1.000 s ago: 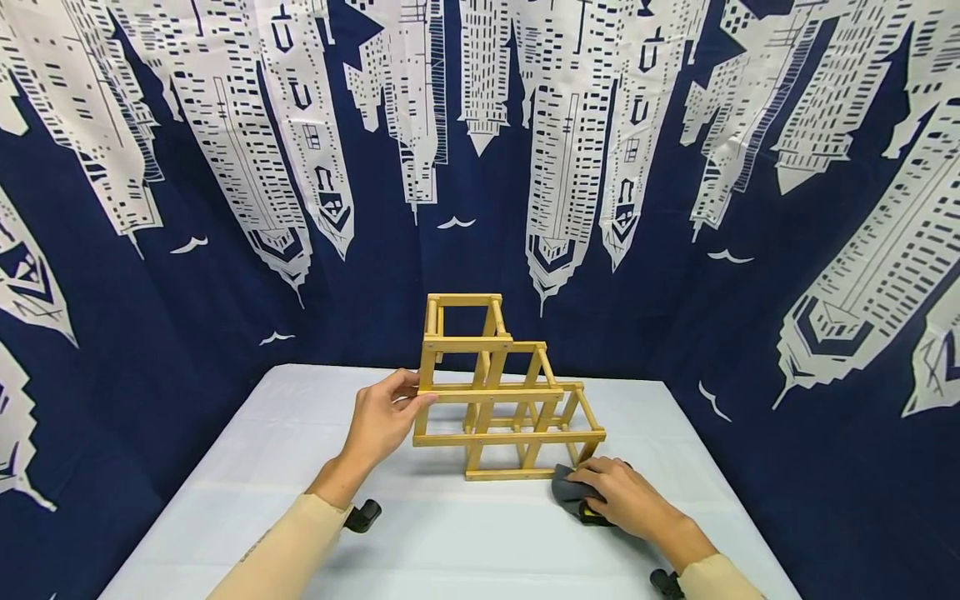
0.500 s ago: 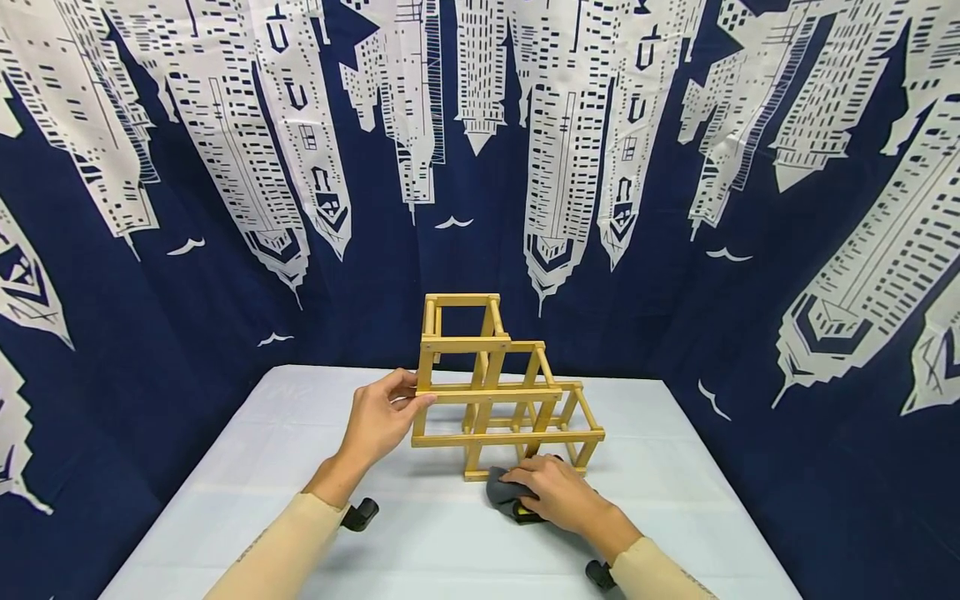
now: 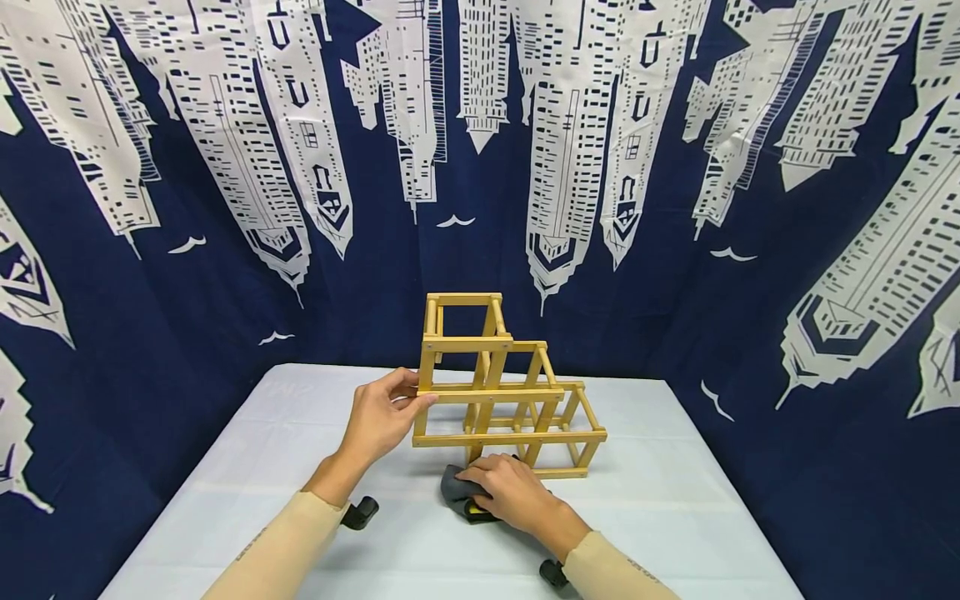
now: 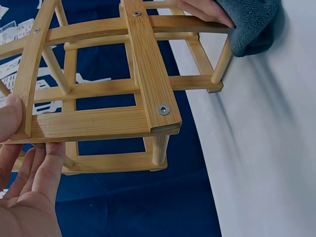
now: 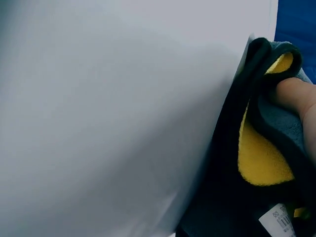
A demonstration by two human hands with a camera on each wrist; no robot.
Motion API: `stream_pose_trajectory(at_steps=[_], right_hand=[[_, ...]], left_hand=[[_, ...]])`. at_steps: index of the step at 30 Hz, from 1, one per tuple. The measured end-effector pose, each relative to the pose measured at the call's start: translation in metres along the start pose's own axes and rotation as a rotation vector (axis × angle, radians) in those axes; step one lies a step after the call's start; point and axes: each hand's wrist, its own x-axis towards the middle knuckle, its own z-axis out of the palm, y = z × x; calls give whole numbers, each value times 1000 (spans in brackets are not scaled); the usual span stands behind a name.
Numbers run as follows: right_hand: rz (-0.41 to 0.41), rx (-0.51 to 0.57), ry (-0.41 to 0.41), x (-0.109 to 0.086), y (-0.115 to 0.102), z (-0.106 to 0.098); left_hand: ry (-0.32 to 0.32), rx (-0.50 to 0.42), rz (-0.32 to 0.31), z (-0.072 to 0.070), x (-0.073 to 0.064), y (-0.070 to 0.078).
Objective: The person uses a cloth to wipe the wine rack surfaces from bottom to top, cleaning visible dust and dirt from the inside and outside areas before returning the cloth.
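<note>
A stepped wooden rack [image 3: 517, 397] of light slats, round rods and screws stands at the middle of the table. At its left end my left hand [image 3: 377, 421] pinches a slat, thumb on the near side and fingers behind, as the left wrist view also shows. My right hand [image 3: 513, 490] grips a bunched grey cloth [image 3: 453, 492] low at the front of the rack, by its bottom slat. In the left wrist view the cloth [image 4: 252, 29] lies against the end of a slat. The right wrist view shows the cloth's yellow side [image 5: 264, 155], black edging and a white label [image 5: 278, 220].
The white-covered table [image 3: 247, 475] surrounds the rack. Behind and on both sides hangs a dark blue curtain [image 3: 375, 292] printed with white buildings. A black wrist camera [image 3: 360, 512] sticks out from the left wrist, another [image 3: 553, 573] from the right.
My right hand has slid the cloth leftward along the rack's low front, from its right end toward its left. The left hand and the rack have stayed in place.
</note>
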Motion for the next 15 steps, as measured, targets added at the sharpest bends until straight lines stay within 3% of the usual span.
stream_pose_trajectory(at_steps=[5,11,15], right_hand=[[-27,6,107,-11,2,-1],[-67,-71,371,-24,5,-9],[-47,-121,488,-24,7,-14]], left_hand=[[-1,-2,0,0,1,-1],[-7,-9,21,-1,1,0],[-7,-9,31,-1,1,-1]])
